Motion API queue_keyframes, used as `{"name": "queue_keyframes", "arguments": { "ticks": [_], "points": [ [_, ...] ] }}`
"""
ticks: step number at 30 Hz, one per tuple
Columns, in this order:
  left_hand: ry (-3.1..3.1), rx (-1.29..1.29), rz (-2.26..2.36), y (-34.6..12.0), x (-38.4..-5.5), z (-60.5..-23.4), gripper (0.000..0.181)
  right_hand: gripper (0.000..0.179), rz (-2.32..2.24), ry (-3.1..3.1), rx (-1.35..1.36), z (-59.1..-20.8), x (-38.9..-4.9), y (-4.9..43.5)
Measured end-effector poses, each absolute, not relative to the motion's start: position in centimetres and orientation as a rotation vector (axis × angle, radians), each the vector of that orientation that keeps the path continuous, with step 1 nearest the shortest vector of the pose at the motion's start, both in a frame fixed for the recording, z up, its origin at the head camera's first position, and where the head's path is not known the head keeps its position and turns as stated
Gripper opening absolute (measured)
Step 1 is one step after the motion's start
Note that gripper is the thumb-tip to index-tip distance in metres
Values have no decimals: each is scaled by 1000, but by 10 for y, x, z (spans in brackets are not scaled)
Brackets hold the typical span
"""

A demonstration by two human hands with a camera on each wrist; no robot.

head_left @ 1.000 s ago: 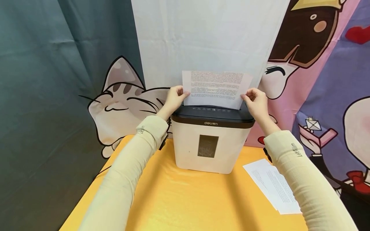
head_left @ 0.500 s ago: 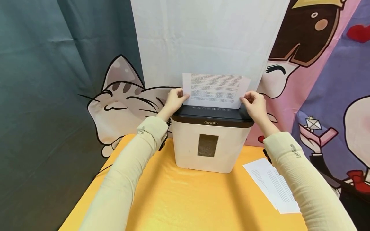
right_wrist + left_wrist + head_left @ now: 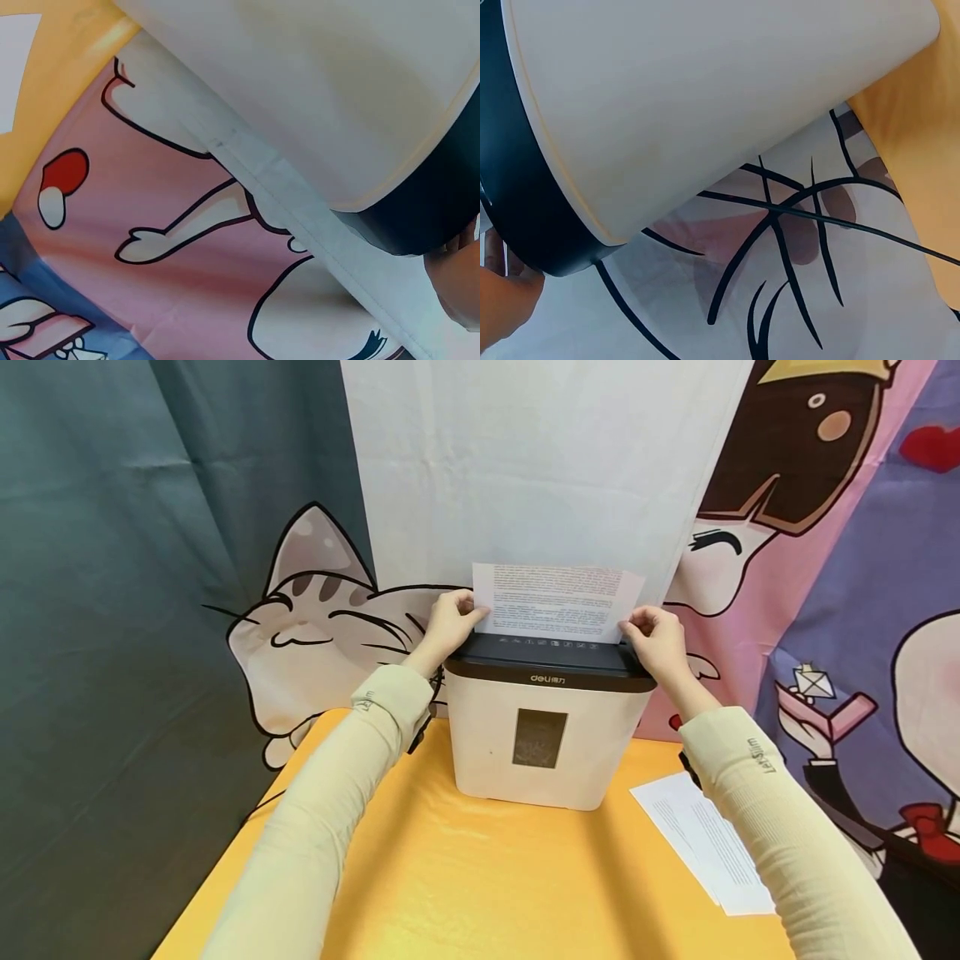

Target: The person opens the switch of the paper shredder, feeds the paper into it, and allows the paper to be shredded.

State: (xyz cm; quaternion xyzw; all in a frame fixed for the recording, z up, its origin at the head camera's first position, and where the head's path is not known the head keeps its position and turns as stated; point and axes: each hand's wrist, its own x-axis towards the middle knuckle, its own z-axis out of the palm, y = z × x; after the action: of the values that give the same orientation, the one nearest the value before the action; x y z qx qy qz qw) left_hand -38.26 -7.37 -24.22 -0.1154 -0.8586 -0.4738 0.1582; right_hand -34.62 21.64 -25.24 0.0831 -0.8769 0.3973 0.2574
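A printed sheet of paper point(image 3: 557, 600) stands upright in the slot of a white paper shredder point(image 3: 483, 735) with a dark lid point(image 3: 540, 653). Its lower part is hidden inside the machine. My left hand point(image 3: 452, 620) pinches the sheet's left edge between thumb and fingers, low down by the lid. At the right edge my right hand point(image 3: 657, 639) pinches the paper in the same way. Both wrist views catch only part of each hand, the left hand point(image 3: 508, 300) and the right hand point(image 3: 454, 283), beside the lid's ends.
More printed sheets point(image 3: 708, 843) lie overlapping on the yellow table point(image 3: 480, 885), right of the shredder. A black cord point(image 3: 832, 220) runs behind the machine on its left side. A cartoon-printed curtain point(image 3: 540, 460) hangs close behind.
The sheet has sunk lower into the shredder, so less of it shows above the lid. My right hand has moved slightly down and inward; the left has barely moved.
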Motion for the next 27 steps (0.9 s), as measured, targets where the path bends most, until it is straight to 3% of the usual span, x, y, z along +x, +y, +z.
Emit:
{"name": "queue_keyframes", "arguments": {
  "ticks": [27],
  "points": [
    [-2457, -332, -1271, -77, -382, -243, 18, 16, 1052, -2406, 182, -259, -351, 209]
  ]
}}
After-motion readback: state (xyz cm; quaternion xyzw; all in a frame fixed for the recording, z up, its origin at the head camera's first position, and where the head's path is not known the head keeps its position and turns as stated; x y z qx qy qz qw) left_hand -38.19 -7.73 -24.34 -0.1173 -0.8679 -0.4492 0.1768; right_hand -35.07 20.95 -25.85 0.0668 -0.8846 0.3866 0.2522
